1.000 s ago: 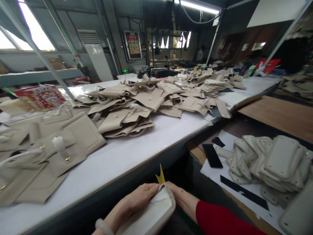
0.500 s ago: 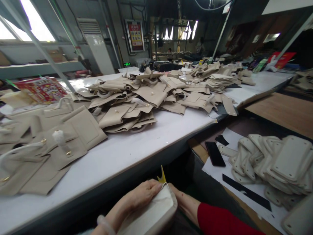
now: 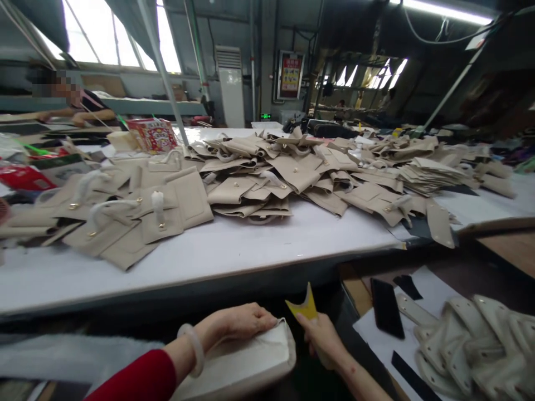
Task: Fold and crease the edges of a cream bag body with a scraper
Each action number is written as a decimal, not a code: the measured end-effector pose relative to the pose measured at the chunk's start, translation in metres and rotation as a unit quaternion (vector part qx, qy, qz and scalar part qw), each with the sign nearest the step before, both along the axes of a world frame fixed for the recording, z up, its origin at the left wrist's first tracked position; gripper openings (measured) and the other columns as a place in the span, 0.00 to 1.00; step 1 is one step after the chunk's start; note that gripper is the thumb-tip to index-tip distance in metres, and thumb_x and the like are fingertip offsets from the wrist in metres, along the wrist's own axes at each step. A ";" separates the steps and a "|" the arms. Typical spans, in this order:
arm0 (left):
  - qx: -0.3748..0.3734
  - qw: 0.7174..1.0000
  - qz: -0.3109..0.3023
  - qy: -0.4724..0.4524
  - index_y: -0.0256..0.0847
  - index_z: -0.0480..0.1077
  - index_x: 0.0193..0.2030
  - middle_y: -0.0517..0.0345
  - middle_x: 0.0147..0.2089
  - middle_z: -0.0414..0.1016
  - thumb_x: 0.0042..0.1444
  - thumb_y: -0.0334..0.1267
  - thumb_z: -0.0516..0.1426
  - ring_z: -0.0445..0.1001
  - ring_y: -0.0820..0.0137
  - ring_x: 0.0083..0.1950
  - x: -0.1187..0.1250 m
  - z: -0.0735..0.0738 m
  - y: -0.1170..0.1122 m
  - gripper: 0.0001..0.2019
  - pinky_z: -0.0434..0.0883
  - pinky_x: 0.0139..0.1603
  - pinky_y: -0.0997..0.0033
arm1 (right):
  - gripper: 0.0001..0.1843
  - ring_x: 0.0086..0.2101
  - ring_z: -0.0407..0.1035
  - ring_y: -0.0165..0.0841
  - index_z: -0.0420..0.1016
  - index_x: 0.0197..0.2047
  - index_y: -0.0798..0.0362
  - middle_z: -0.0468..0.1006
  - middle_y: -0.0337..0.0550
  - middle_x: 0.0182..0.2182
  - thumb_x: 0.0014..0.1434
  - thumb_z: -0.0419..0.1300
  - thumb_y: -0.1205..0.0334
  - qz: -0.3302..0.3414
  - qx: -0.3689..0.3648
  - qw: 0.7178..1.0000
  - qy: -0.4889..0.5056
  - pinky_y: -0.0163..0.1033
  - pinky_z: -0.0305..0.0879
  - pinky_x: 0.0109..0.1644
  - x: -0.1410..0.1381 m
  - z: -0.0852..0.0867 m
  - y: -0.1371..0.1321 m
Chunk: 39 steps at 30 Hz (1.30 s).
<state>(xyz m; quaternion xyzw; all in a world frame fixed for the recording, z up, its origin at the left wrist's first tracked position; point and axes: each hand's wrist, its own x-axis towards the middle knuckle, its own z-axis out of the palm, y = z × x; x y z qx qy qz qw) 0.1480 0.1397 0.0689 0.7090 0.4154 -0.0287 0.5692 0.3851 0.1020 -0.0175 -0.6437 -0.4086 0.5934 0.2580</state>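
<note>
A pale beige bag body (image 3: 246, 362) with a white panel lies low in front of me. My left hand (image 3: 246, 322) is closed on its upper edge, fingers curled over the rim near the far corner; a pale bangle circles that wrist. Just to the right of the corner and apart from it, my right hand (image 3: 324, 337) grips a flat yellow tool with a notched, two-pointed end (image 3: 307, 309). The points face up and away from me. Most of the tool's lower part is hidden by the fingers.
Beige bag pieces with handles (image 3: 254, 184) are heaped along the white worktable (image 3: 251, 250). At right, a black phone (image 3: 388, 308) lies near stacked pale panels with holes (image 3: 472, 345). Another person (image 3: 79, 106) sits at the far left. A slanted pole (image 3: 163, 72) rises behind the table.
My right hand has moved right, away from the bag body's corner, bringing the yellow tool into fuller sight. My left hand stays on the edge. The view has swung left.
</note>
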 end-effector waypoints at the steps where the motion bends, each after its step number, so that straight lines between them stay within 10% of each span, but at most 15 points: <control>1: -0.003 1.000 0.004 -0.005 0.42 0.57 0.22 0.64 0.25 0.55 0.60 0.59 0.47 0.53 0.72 0.28 -0.001 0.000 0.000 0.25 0.56 0.31 0.70 | 0.28 0.10 0.59 0.29 0.65 0.28 0.53 0.65 0.35 0.12 0.55 0.59 0.33 0.019 -0.010 1.000 -0.008 0.31 0.50 0.13 0.014 0.009 0.002; 7: 0.006 0.999 0.036 0.006 0.42 0.78 0.36 0.60 0.32 0.71 0.60 0.59 0.51 0.64 0.70 0.32 -0.005 -0.007 0.001 0.23 0.62 0.35 0.71 | 0.26 0.18 0.63 0.29 0.67 0.28 0.53 0.69 0.38 0.19 0.57 0.56 0.36 0.378 -0.017 0.922 -0.080 0.33 0.55 0.20 0.042 0.049 0.020; 13: 0.018 0.995 0.099 -0.004 0.49 0.57 0.69 0.55 0.41 0.76 0.57 0.56 0.57 0.72 0.65 0.38 -0.007 -0.008 -0.002 0.35 0.66 0.37 0.71 | 0.28 0.27 0.57 0.29 0.60 0.24 0.52 0.64 0.37 0.22 0.66 0.44 0.40 0.302 0.243 0.885 -0.258 0.39 0.45 0.33 0.018 0.053 0.060; 18: 0.041 0.994 0.099 -0.025 0.53 0.59 0.68 0.60 0.36 0.76 0.57 0.49 0.57 0.68 0.70 0.33 -0.006 -0.001 -0.003 0.31 0.64 0.34 0.75 | 0.27 0.26 0.66 0.31 0.67 0.25 0.52 0.76 0.40 0.23 0.70 0.43 0.46 0.420 0.434 0.706 -0.370 0.43 0.41 0.33 -0.002 0.066 0.073; 21: 0.067 0.994 0.080 -0.043 0.55 0.64 0.65 0.62 0.38 0.77 0.58 0.46 0.56 0.66 0.72 0.32 -0.006 0.001 -0.002 0.27 0.62 0.32 0.76 | 0.26 0.26 0.69 0.31 0.69 0.26 0.51 0.78 0.40 0.25 0.70 0.44 0.47 0.458 0.456 0.662 -0.380 0.42 0.41 0.32 -0.012 0.068 0.077; 39: 0.110 0.993 0.039 -0.034 0.58 0.71 0.58 0.65 0.46 0.81 0.62 0.46 0.53 0.76 0.67 0.43 -0.005 0.000 -0.003 0.18 0.66 0.42 0.75 | 0.26 0.26 0.72 0.33 0.71 0.28 0.49 0.80 0.39 0.26 0.71 0.43 0.49 0.462 0.440 0.645 -0.420 0.43 0.38 0.30 -0.015 0.067 0.063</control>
